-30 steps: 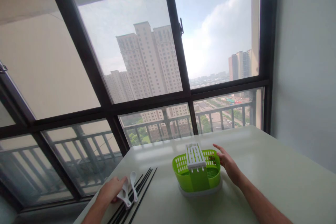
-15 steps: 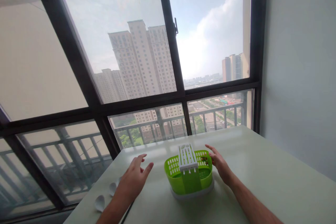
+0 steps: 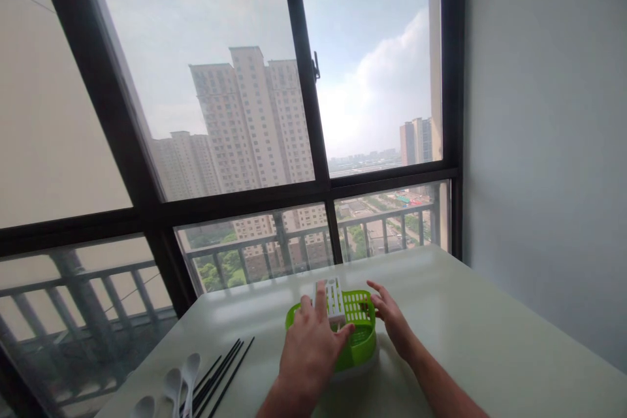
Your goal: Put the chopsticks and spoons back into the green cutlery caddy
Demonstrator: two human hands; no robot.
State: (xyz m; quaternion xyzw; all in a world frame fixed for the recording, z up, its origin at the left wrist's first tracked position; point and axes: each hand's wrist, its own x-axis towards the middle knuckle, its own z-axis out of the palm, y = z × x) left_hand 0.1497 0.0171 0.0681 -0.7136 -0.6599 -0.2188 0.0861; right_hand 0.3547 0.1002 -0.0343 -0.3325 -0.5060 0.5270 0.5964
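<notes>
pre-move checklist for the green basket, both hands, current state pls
1. Left hand on the green cutlery basket: ok, it lies over the near rim and the white divider.
2. Right hand on the basket's right side: ok, fingers at the rim.
3. Firm grip by either hand: cannot tell, fingers look spread.
4. Basket upright on the table: ok.
5. Basket contents: cannot tell, the left hand hides the inside.
6. White spoons and black chopsticks apart from the basket: ok, they lie to its left.

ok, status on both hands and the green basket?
Left hand open, over the green basket, fingers at its white insert. Right hand open against basket's right rim. Spoons and chopsticks lie apart, left.
</notes>
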